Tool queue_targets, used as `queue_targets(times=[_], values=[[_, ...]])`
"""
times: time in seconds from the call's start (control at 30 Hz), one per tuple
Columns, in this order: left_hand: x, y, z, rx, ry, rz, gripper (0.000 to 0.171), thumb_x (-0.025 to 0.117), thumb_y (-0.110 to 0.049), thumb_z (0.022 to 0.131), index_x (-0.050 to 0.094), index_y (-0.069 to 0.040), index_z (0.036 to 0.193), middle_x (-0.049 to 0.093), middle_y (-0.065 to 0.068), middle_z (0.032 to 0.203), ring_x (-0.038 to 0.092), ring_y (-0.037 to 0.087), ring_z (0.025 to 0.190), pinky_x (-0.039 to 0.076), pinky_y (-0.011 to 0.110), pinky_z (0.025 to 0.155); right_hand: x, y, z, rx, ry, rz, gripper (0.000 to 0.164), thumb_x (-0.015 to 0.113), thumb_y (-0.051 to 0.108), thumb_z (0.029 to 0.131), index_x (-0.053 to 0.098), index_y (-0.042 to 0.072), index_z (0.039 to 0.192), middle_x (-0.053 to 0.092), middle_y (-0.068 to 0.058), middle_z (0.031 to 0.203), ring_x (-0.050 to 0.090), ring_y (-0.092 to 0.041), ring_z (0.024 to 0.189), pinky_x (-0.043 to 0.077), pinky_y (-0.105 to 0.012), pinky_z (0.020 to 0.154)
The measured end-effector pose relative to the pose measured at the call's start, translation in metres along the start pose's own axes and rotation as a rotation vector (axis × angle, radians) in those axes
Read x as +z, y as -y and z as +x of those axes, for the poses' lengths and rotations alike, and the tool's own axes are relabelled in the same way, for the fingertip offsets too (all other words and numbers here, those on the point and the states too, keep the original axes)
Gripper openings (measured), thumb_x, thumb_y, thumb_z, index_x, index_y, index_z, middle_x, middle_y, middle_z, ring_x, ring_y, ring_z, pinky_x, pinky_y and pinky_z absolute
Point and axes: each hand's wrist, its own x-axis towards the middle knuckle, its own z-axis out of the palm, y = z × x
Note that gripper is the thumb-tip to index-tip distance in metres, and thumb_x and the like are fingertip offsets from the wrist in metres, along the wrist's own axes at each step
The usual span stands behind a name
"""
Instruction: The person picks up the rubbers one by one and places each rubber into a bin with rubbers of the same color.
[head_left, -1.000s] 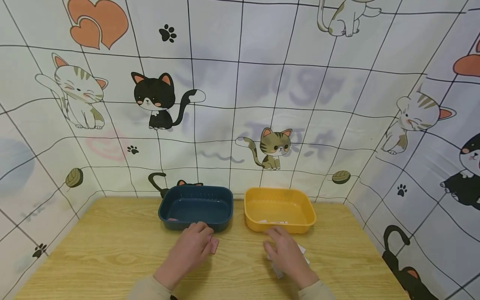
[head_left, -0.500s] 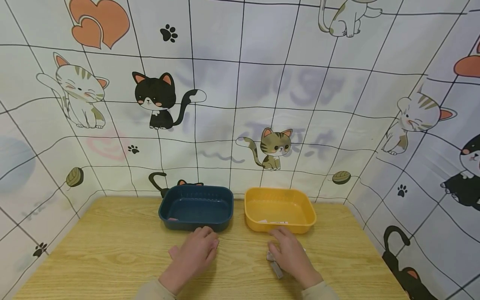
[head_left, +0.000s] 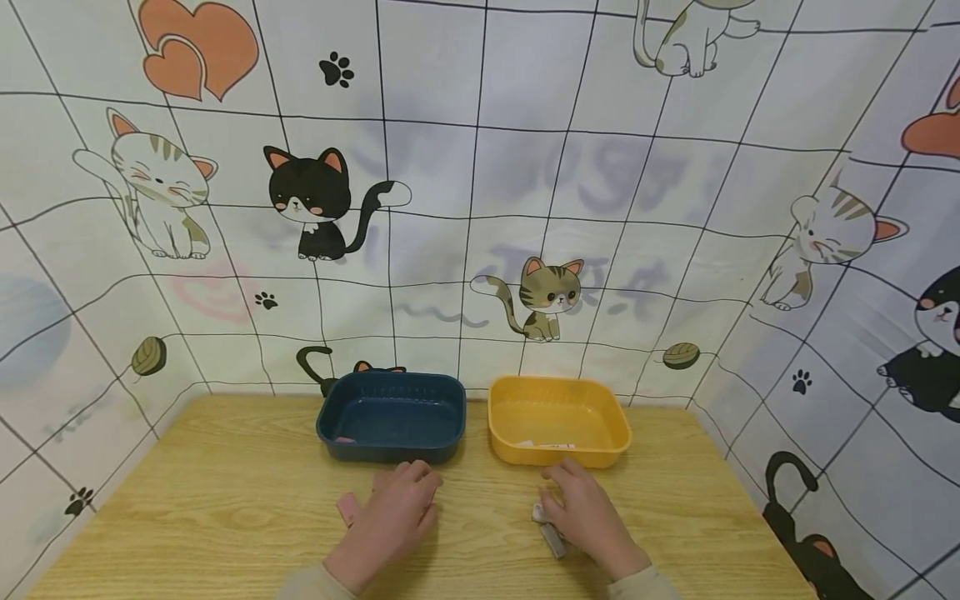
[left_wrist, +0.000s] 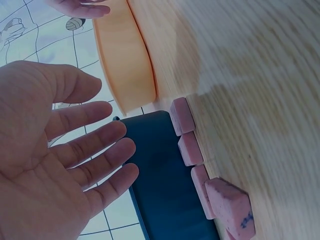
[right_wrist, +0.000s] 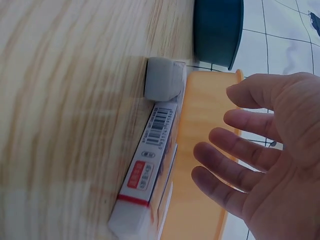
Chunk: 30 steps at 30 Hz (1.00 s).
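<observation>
My left hand (head_left: 396, 518) hovers over several pink erasers (left_wrist: 231, 205), palm facing down and fingers apart. In the left wrist view these erasers stand in a row on the wood, and nothing touches the fingers. My right hand (head_left: 588, 515) hangs over white erasers, its fingers spread and slightly bent. The right wrist view has a bare, greyed eraser (right_wrist: 162, 80) beside one in a printed sleeve (right_wrist: 150, 155) with a barcode. From the head view, each hand hides part of its group.
A dark blue basket (head_left: 386, 451) stands at the back left with a pink piece inside. Beside it, a yellow basket (head_left: 525, 452) holds white pieces. Both sit on the wooden table (head_left: 225, 500), near a cat-print cloth (head_left: 427, 250) behind.
The left hand has drawn slightly right and nearer, uncovering pink erasers to its left; the pink piece by its thumb side no longer shows. The right hand has shifted slightly right.
</observation>
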Motion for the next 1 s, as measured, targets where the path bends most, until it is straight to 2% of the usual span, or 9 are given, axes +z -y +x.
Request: queue_targets(times=[0.17, 0.27, 0.4, 0.6, 1.0], values=[[0.000, -0.001, 0.000, -0.002, 0.025, -0.031, 0.015, 0.074, -0.009, 0.088, 0.071, -0.007, 0.103, 0.063, 0.001, 0.100, 0.056, 0.018, 0.088, 0.046, 0.035, 0.070, 0.000, -0.003, -0.001, -0.017, 0.052, 0.019, 0.023, 0.075, 0.007, 0.091, 0.073, 0.004, 0.114, 0.067, -0.006, 0.108, 0.063, -0.015, 0.088, 0.057, -0.036, 0.076], [-0.001, -0.002, 0.000, -0.002, 0.036, -0.046, 0.015, 0.073, -0.008, 0.089, 0.071, -0.005, 0.104, 0.063, 0.002, 0.100, 0.055, 0.018, 0.088, 0.049, 0.035, 0.078, -0.001, -0.004, -0.002, -0.027, 0.088, 0.024, 0.025, 0.075, 0.005, 0.090, 0.073, 0.003, 0.114, 0.067, -0.008, 0.109, 0.058, -0.011, 0.080, 0.055, -0.034, 0.071], [-0.001, -0.002, 0.000, 0.002, 0.039, -0.042, 0.015, 0.073, -0.009, 0.090, 0.071, -0.005, 0.104, 0.063, 0.002, 0.101, 0.056, 0.018, 0.089, 0.051, 0.036, 0.080, -0.001, -0.007, -0.004, -0.040, 0.112, 0.001, 0.024, 0.077, 0.003, 0.087, 0.074, 0.004, 0.111, 0.067, -0.006, 0.106, 0.053, -0.009, 0.077, 0.051, -0.032, 0.068], [0.000, -0.001, -0.001, 0.014, 0.025, -0.026, 0.014, 0.073, -0.009, 0.089, 0.071, -0.006, 0.103, 0.063, 0.002, 0.100, 0.057, 0.018, 0.089, 0.052, 0.037, 0.080, -0.002, -0.010, -0.005, -0.081, 0.135, -0.023, 0.023, 0.077, -0.001, 0.083, 0.075, 0.005, 0.106, 0.067, -0.002, 0.103, 0.054, -0.008, 0.079, 0.053, -0.032, 0.070], [0.001, -0.004, -0.001, 0.022, 0.022, -0.032, 0.015, 0.072, -0.009, 0.090, 0.072, -0.005, 0.104, 0.064, 0.003, 0.101, 0.059, 0.020, 0.092, 0.052, 0.039, 0.083, -0.003, -0.016, -0.006, -0.167, 0.183, 0.008, 0.022, 0.078, -0.004, 0.081, 0.074, 0.011, 0.097, 0.062, 0.006, 0.088, 0.051, -0.005, 0.073, 0.047, -0.029, 0.064]])
